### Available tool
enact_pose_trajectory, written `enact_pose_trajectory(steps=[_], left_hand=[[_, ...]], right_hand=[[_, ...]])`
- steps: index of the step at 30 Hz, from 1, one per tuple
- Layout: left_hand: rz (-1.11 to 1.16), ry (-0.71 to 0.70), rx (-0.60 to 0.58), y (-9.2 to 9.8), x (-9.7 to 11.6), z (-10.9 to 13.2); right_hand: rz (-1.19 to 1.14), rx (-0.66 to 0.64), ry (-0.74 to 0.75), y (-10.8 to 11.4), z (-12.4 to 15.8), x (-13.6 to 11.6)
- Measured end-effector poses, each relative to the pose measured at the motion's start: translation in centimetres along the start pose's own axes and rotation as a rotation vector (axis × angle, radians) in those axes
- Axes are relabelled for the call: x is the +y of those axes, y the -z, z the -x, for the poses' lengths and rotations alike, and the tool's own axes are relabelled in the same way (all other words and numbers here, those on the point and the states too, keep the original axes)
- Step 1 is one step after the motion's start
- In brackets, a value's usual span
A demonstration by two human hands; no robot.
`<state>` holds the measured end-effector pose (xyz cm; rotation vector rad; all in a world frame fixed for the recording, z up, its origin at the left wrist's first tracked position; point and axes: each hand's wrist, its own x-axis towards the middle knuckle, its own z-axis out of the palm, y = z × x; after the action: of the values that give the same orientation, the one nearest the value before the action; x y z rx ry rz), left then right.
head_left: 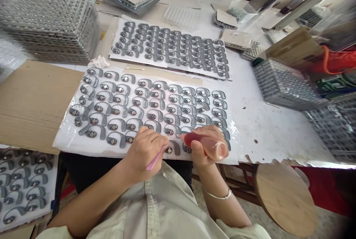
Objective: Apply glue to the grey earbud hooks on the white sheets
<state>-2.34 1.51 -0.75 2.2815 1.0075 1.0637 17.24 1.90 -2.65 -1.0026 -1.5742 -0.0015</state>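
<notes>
My left hand is closed around slim pink tweezers, whose tip points at a grey hook-shaped earpiece in the near rows. In my right hand lies a squeeze bottle of red liquid, tilted on its side. Its narrow nozzle points left to the same earpiece, close to the tweezers' tip; whether either touches it I cannot tell. Rows of like earpieces, each with a round part and thin wires, cover the white sheet under my hands. My hands hide some of the nearest ones.
Behind lies a second board of earpieces, with a cotton swab before it. Stacked clear trays stand at back left, more trays at right. Cardboard lies left. A round wooden stool is below the table's right edge.
</notes>
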Motion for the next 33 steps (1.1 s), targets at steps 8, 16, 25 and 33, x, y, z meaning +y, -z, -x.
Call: enact_pose_trajectory(steps=[8,16,25,33], left_hand=[[0.06,-0.007,0.029,0.0,-0.3,0.0],[0.098,0.03,0.007,0.3,-0.5,-0.2],[0.163,0.085,-0.029,0.8,-0.8,-0.6],[0.194,0.105,-0.038,1.0,-1.1,-0.7]], right_hand=[[0.063,-0.038,0.048,-0.2,-0.3,0.0],[0.093,-0.04,0.045,-0.2,-0.4,-0.3],[0.074,-0.066,0.058,-0.2,-0.5,-0.4],[0.066,-0.071,0.084,-0.4,-0.6,-0.4]])
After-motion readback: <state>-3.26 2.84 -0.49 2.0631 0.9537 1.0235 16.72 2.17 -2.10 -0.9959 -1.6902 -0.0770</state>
